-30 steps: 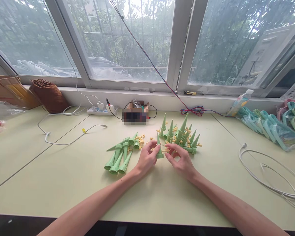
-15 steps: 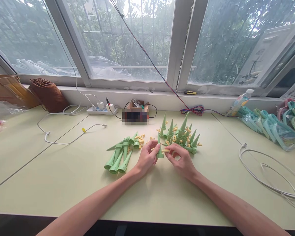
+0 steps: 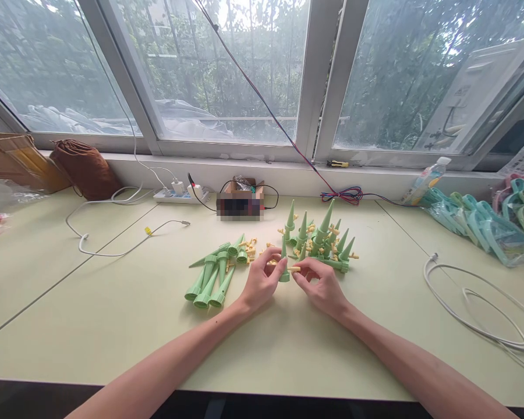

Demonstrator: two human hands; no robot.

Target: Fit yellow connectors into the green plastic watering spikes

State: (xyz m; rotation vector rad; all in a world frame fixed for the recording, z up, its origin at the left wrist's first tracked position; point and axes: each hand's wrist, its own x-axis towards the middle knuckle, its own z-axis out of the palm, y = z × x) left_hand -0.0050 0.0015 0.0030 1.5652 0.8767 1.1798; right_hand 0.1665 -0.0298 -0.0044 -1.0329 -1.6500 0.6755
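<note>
My left hand (image 3: 262,282) pinches a green cone-shaped spike (image 3: 283,265) near its wide base, point upward. A small yellow piece (image 3: 294,269) sits between the fingers of my right hand (image 3: 321,285) and touches the side of that spike. Behind my hands stands a cluster of upright green spikes (image 3: 322,238) with small yellow pieces scattered among them. To the left lies a pile of green spikes (image 3: 213,273) on their sides, with more yellow pieces (image 3: 248,247) beside it.
A pale green table (image 3: 113,314) runs under a window. At the back are a power strip (image 3: 177,196), a small box with wires (image 3: 240,201) and a brown bag (image 3: 85,169). White cable (image 3: 475,314) loops at right near teal packaged items (image 3: 475,224).
Both hands have drawn slightly closer together around the green spike, and the yellow piece has come up against its side. Nothing else on the table has moved.
</note>
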